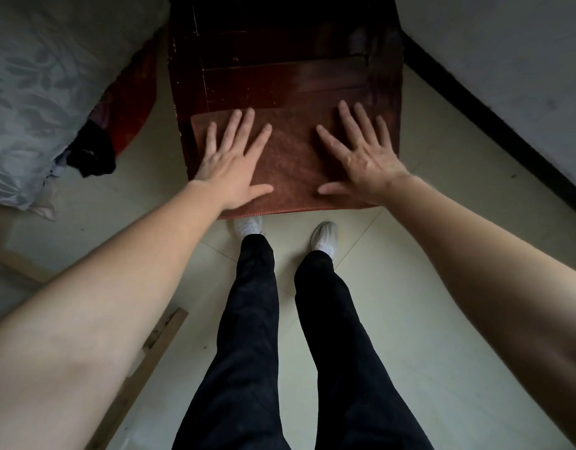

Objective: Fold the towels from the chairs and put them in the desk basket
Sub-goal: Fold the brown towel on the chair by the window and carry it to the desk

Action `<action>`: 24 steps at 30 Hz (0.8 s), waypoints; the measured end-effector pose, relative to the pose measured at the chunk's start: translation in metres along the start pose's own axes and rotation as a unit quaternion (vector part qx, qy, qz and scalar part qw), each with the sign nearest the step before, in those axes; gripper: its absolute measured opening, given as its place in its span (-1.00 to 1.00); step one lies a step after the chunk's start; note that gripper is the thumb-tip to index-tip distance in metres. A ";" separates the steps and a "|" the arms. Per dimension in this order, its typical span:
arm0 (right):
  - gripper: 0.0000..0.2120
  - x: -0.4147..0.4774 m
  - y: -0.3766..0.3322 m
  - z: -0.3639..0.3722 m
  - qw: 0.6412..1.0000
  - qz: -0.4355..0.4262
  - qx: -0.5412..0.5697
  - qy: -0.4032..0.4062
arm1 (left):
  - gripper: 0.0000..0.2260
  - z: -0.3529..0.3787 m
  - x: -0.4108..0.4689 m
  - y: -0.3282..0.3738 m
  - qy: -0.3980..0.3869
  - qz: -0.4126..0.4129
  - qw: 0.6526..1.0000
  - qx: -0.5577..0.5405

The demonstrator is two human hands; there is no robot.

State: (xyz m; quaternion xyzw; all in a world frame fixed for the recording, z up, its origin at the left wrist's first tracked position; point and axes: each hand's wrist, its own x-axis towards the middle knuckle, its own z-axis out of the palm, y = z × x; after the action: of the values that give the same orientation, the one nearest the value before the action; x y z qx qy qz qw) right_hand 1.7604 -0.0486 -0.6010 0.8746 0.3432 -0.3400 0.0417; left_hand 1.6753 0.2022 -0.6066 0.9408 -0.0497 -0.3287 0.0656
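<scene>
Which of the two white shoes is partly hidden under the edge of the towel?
The left shoe: its toe disappears beneath the brown towel's front hem, just below the left hand. The right shoe lies fully in view on the pale floor.

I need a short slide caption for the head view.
Both hands, left and right, flat on a brown towel on a wooden chair.
</scene>
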 end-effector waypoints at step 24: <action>-0.42 0.013 0.066 -0.036 0.935 0.218 0.268 -0.074 | 0.39 -0.010 0.054 0.029 0.000 0.036 0.998 0.043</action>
State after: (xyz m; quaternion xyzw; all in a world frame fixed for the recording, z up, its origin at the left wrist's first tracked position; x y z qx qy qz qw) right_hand 1.8290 -0.0803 -0.5924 0.8789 0.0362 -0.4658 -0.0961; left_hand 1.7216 0.1675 -0.6275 0.9404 -0.0974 -0.3237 0.0365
